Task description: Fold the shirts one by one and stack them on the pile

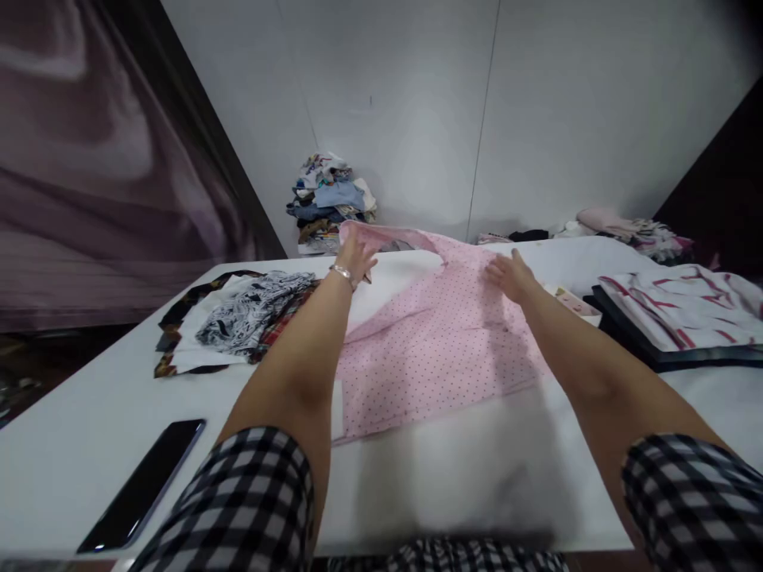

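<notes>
A pink garment (435, 334) with small dark dots lies spread on the white table, its lower edge toward me. Its far edge is lifted off the table and stretches in a strip between my two hands. My left hand (354, 258), with a bracelet at the wrist, grips the far left end of that strip. At the upper right of the garment, the fingers of my right hand (509, 274) are bent onto the cloth while the thumb points up. Just what the right fingertips pinch is partly hidden.
Left of my arm lie layered clothes (244, 318); a phone (146, 485) rests near the front edge. Folded garments (685, 310) and a small box (578, 306) are at right. A tall clothes pile (334, 202) stands by the wall, with more clothes (632, 230) at back right.
</notes>
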A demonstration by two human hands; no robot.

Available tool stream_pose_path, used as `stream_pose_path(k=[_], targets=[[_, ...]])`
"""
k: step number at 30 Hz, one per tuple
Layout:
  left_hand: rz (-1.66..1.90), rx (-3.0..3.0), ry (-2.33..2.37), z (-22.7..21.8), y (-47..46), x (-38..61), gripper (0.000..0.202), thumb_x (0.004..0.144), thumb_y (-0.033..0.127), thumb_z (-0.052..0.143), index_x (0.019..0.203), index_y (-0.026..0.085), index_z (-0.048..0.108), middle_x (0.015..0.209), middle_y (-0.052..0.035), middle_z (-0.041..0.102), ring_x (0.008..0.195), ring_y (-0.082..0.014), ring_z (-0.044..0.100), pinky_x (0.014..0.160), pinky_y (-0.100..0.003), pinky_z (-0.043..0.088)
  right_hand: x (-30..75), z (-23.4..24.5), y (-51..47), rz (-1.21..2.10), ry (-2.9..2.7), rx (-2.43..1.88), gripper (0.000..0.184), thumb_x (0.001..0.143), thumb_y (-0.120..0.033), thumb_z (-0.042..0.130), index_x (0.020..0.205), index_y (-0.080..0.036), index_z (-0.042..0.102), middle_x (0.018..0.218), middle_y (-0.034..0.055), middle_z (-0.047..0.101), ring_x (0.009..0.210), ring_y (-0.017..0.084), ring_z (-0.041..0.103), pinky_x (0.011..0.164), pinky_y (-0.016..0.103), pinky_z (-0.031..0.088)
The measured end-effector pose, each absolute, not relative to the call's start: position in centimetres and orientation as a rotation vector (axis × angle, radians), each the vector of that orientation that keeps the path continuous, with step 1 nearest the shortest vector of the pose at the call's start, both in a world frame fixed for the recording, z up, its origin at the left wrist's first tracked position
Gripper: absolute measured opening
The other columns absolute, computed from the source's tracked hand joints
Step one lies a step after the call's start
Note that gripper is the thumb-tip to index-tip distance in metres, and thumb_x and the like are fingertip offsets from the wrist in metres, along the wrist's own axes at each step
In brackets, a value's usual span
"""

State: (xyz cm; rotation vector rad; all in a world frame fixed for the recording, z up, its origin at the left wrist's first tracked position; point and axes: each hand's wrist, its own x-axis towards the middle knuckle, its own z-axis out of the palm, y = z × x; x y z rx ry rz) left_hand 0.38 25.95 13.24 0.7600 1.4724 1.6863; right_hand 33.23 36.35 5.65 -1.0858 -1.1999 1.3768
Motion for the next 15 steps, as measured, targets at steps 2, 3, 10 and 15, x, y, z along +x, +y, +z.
stream_pose_path(k=[2, 3, 10, 15], targets=[[1.584, 0.803, 1.572, 11.5, 25.3, 1.2, 0.035, 0.092, 0.029, 0.036, 0.094, 0.011, 0.066, 0.103, -0.0126, 0.064, 0.099, -0.0176, 0.061, 0.085, -0.025, 0.048, 32.3, 4.9, 35.5, 1.394, -1.353, -1.194, 0.063, 0.082, -0.023, 0.065, 0.140, -0.018, 0.040, 0.121, 0.0145, 0.061, 0.089, 0.019, 0.066, 0.068, 0.029, 0.059], [1.534, 0.838, 1.614, 9.9, 24.4, 1.7, 0.027, 0.089, 0.026, 0.045, 0.088, 0.011, 0.067, 0.101, -0.0127, 0.065, 0.103, -0.0192, 0.059, 0.088, -0.025, 0.047, 32.1, 4.3, 34.8, 1.393, -1.433, -1.246, 0.053, 0.079, -0.020, 0.068, 0.130, -0.015, 0.053, 0.114, 0.0145, 0.065, 0.084, 0.018, 0.067, 0.067, 0.028, 0.059], [1.073, 1.339, 2.016, 0.2, 17.5, 0.5, 0.033, 0.059, 0.007, 0.075, 0.086, 0.022, 0.066, 0.116, -0.0100, 0.065, 0.133, -0.0315, 0.037, 0.114, -0.044, 0.013, 33.8, -0.8, 32.7, 1.136, -1.788, -1.436, 0.016, 0.075, -0.022, 0.067, 0.089, -0.016, 0.073, 0.081, 0.0065, 0.071, 0.068, 0.015, 0.062, 0.058, 0.024, 0.052], [1.033, 1.227, 2.237, 2.5, 19.6, -3.5, 0.022, 0.066, 0.007, 0.066, 0.056, 0.020, 0.052, 0.086, -0.0106, 0.066, 0.128, -0.0318, 0.043, 0.111, -0.044, 0.021, 34.9, -1.7, 31.5, 0.898, -2.055, -1.410, 0.020, 0.077, -0.030, 0.067, 0.093, -0.022, 0.074, 0.101, 0.0052, 0.071, 0.091, 0.022, 0.063, 0.080, 0.034, 0.052]])
